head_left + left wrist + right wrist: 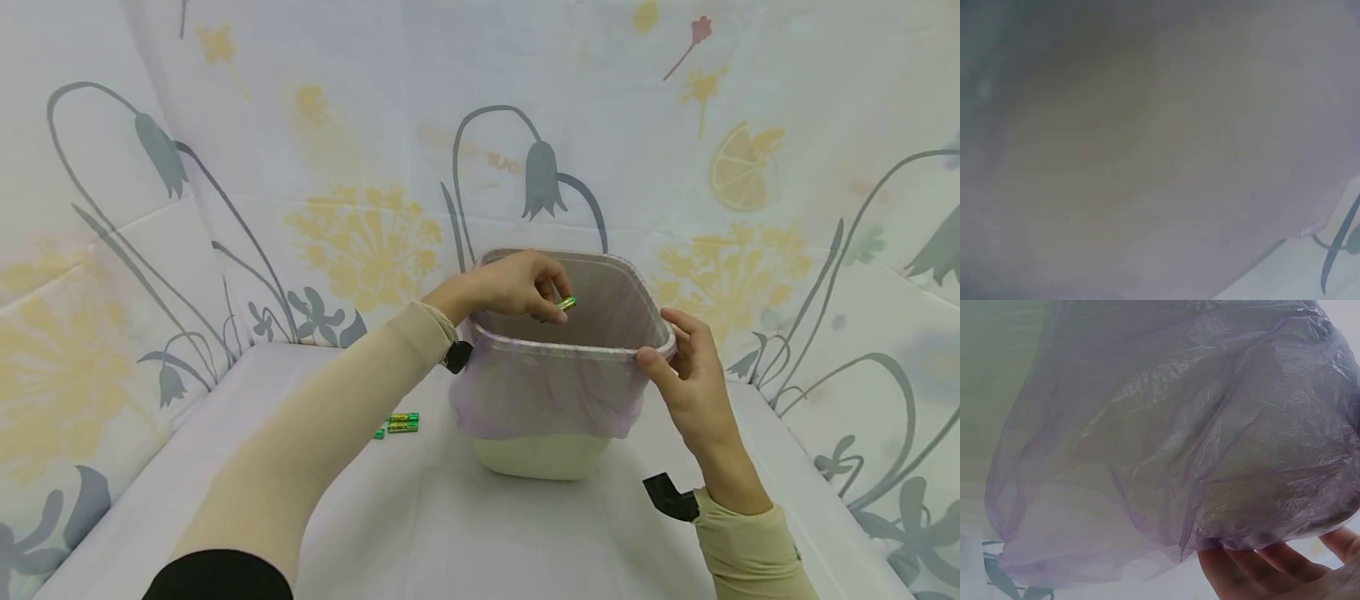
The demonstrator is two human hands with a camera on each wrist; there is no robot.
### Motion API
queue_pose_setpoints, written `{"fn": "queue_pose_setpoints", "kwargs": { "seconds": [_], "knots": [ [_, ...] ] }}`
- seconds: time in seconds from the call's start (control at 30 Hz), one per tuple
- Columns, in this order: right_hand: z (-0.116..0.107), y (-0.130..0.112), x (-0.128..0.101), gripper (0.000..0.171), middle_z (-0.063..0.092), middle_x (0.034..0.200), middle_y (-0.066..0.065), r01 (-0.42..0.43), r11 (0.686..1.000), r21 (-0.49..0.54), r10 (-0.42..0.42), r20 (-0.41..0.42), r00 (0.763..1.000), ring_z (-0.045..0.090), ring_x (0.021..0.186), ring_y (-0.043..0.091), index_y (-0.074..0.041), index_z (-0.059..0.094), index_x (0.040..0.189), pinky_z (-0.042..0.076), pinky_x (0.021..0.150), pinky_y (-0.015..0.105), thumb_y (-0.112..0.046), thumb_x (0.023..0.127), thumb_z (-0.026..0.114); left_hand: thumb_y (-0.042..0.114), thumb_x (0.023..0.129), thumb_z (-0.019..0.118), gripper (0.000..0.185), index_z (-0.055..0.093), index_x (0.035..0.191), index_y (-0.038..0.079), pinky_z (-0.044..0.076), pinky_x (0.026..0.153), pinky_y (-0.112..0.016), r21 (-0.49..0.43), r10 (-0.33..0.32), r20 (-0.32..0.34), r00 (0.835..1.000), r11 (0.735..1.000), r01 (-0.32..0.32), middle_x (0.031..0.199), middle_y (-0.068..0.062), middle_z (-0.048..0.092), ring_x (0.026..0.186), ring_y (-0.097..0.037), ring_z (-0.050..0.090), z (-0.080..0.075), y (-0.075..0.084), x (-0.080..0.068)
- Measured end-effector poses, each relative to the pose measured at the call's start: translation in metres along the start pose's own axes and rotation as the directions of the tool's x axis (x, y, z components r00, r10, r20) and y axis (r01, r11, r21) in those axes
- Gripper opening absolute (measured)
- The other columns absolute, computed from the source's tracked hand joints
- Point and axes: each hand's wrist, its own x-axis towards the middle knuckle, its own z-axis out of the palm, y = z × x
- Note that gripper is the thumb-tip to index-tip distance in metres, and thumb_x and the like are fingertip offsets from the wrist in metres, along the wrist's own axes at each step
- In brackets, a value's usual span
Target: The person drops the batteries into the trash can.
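A: What's the biggest thing here?

B: The pale bin (542, 454) on the white tabletop (420, 517), lined with a thin purple bag (540, 392) folded over its rim. Floral cloth (360, 167) hangs all round as a backdrop.

A: And the hands?

B: The right hand (686, 367) grips the bin's near right corner, thumb on the rim; the wrist view shows its fingers (1272, 565) under the bag's loose edge. The left hand (517, 287) hangs over the opening, fingers pinching a green battery (566, 303).

A: How best to drop it?

B: I'd keep the bin steadied, hold the battery well inside the rim, then simply part the fingers.

A: Anything smaller?

B: More green batteries (401, 422) lie on the tabletop, left of the bin.
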Motion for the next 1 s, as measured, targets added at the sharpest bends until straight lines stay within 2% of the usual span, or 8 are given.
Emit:
{"fn": "queue_pose_setpoints", "kwargs": {
  "seconds": [0.3,0.43,0.73,1.0],
  "knots": [
    [-0.0005,-0.0003,-0.0001,0.053,0.044,0.13,0.02,0.023,0.999,0.023,-0.024,0.007,1.0,0.053,0.101,0.016,-0.008,0.035,0.141,0.045,0.082,0.017,-0.005,0.094,0.059,0.017,0.082,0.078,0.023,0.066,0.1,0.01,0.051,0.069,-0.027,0.023,-0.009,0.002,1.0,1.0,0.009,0.08,-0.005,0.068,0.074,-0.017,0.065,0.0015,-0.0015,0.0021],
    [-0.0005,-0.0003,0.0,0.051,0.045,0.129,0.02,0.033,0.999,0.028,-0.033,0.005,0.999,0.053,0.1,0.016,-0.013,0.038,0.14,0.045,0.082,0.017,-0.004,0.094,0.059,0.018,0.082,0.077,0.024,0.066,0.102,0.01,0.051,0.071,-0.028,0.03,-0.006,0.002,1.0,1.0,0.006,0.081,-0.004,0.069,0.076,-0.017,0.065,0.001,-0.0016,0.002],
    [-0.0011,-0.0002,0.0004,0.056,0.043,0.131,0.022,0.003,1.0,0.006,-0.003,0.002,1.0,0.053,0.099,0.015,-0.004,0.031,0.143,0.045,0.082,0.017,-0.006,0.095,0.058,0.021,0.084,0.076,0.025,0.065,0.104,0.012,0.05,0.072,-0.028,0.061,-0.034,-0.01,0.999,0.998,0.034,0.085,-0.002,0.068,0.078,-0.017,0.063,-0.0004,-0.0014,0.0009],
    [-0.0009,0.0004,0.0007,0.056,0.042,0.133,0.024,0.003,1.0,-0.006,-0.003,0.004,1.0,0.053,0.1,0.015,-0.005,0.031,0.144,0.045,0.082,0.017,-0.006,0.095,0.058,0.02,0.084,0.076,0.026,0.065,0.105,0.01,0.05,0.071,-0.027,0.056,-0.031,-0.016,0.999,0.998,0.032,0.085,-0.003,0.068,0.078,-0.017,0.063,0.0,-0.0009,-0.001]
  ]
}}
